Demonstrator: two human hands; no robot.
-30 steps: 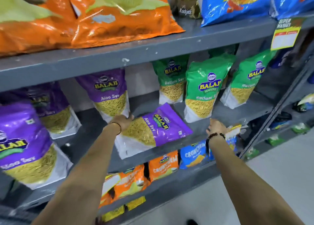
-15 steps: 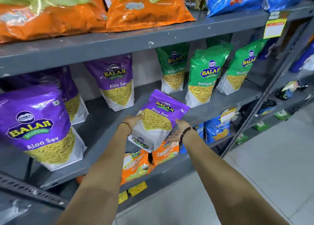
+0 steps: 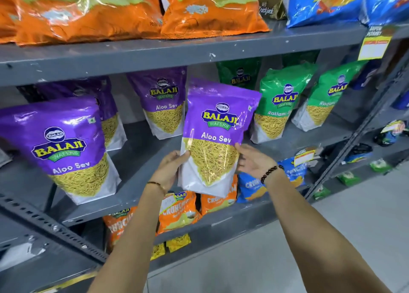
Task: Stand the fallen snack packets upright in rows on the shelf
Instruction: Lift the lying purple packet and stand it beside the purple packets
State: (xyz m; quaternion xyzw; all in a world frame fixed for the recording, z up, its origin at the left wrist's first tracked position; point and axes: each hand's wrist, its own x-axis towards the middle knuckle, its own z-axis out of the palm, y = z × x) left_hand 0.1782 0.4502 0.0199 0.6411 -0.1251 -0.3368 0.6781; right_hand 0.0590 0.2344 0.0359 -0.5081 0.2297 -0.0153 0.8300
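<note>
A purple Aloo Sev packet [image 3: 215,135] is held upright in front of the grey middle shelf [image 3: 141,160], its bottom past the shelf's front edge. My left hand [image 3: 170,168] grips its lower left side. My right hand [image 3: 252,160] rests against its lower right side with fingers spread. Other purple Aloo Sev packets stand on the shelf: one at the near left [image 3: 59,146], one behind it [image 3: 106,111], one at the back [image 3: 163,102]. Green Ratlami Sev packets [image 3: 278,102] stand to the right.
Large orange bags [image 3: 208,9] and blue bags [image 3: 321,2] lie on the top shelf. Small orange and blue Crunchem packets [image 3: 179,210] fill the lower shelf. A slanted grey upright [image 3: 345,151] borders the right side. Grey floor lies below.
The purple packet lay flat on the shelf with my left hand on it. Both hands then took it, lifted it and turned it upright. The view moved closer.
</note>
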